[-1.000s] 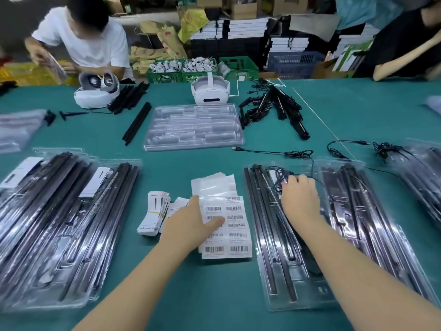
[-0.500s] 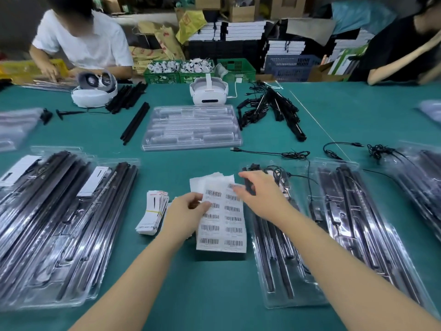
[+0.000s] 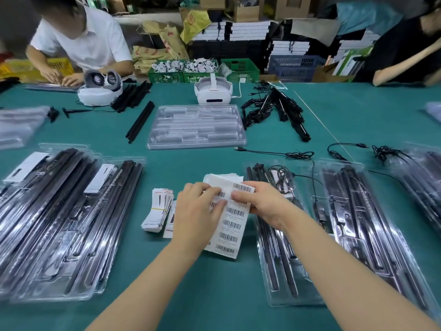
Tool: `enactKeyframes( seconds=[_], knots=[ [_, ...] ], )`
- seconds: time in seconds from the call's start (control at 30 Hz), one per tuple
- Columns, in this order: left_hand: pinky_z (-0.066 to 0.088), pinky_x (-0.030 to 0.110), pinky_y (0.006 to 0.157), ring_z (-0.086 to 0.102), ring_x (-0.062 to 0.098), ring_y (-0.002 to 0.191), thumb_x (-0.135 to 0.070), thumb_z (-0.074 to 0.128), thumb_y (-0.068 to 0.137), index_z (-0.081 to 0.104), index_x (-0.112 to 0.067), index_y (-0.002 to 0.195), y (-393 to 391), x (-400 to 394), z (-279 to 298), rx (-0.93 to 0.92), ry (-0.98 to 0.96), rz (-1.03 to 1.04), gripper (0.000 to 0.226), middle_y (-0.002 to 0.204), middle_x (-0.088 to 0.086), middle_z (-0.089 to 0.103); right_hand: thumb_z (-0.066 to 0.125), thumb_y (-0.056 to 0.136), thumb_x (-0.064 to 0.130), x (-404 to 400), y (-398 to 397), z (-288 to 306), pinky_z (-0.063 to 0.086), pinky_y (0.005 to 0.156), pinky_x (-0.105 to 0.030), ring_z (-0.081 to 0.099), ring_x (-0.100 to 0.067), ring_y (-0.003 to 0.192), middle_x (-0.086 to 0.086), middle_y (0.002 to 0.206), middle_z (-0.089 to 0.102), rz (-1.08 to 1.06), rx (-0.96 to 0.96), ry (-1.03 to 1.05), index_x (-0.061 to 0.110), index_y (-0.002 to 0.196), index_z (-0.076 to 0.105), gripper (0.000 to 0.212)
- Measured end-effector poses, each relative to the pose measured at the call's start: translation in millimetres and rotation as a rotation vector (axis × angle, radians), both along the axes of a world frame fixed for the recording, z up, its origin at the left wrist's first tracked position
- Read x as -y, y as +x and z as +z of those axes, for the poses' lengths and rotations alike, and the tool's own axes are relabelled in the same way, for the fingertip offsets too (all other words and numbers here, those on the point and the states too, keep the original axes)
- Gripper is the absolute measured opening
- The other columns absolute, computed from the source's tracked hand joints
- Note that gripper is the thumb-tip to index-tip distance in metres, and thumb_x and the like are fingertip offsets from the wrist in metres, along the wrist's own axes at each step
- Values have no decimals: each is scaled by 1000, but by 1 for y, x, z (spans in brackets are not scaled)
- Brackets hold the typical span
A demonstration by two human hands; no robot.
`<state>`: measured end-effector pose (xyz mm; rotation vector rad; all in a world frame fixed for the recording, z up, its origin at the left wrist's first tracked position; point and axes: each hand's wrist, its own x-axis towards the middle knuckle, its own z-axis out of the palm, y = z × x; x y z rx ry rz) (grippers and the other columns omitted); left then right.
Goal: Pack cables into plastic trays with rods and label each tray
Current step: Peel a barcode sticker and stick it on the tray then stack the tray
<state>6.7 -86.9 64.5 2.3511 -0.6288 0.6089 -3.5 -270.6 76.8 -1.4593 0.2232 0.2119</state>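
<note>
A white sheet of barcode labels (image 3: 230,225) lies on the green table in front of me. My left hand (image 3: 198,211) holds the sheet's left side with curled fingers. My right hand (image 3: 260,201) pinches a barcode label (image 3: 242,187) at the sheet's top right corner. Just right of the sheet lies a clear plastic tray (image 3: 286,235) holding black rods and a coiled black cable (image 3: 282,177). A second filled tray (image 3: 365,225) lies further right. Stacks of filled trays (image 3: 59,223) lie at my left.
A banded bundle of white cards (image 3: 158,211) lies left of the sheet. An empty clear tray (image 3: 195,127), loose black rods (image 3: 139,121), loose cables (image 3: 298,154) and two white headsets (image 3: 213,90) lie further back. Two people work at the far side.
My right hand left the tray and came to the top right of the label sheet, pinching a label. My left hand moved from pressing the sheet to holding its left side.
</note>
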Motion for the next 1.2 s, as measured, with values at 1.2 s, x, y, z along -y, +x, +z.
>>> enactKeyframes(
  seconds=[1.2],
  knots=[
    [41, 32, 95, 49, 20, 105, -16, 73, 90, 74, -21, 118, 11, -8, 12, -188, 22, -183, 29, 113, -3, 61, 68, 92, 21, -14, -9, -10, 59, 76, -36, 73, -28, 93, -15, 102, 75, -57, -71, 251, 4, 103, 73, 21]
  ],
)
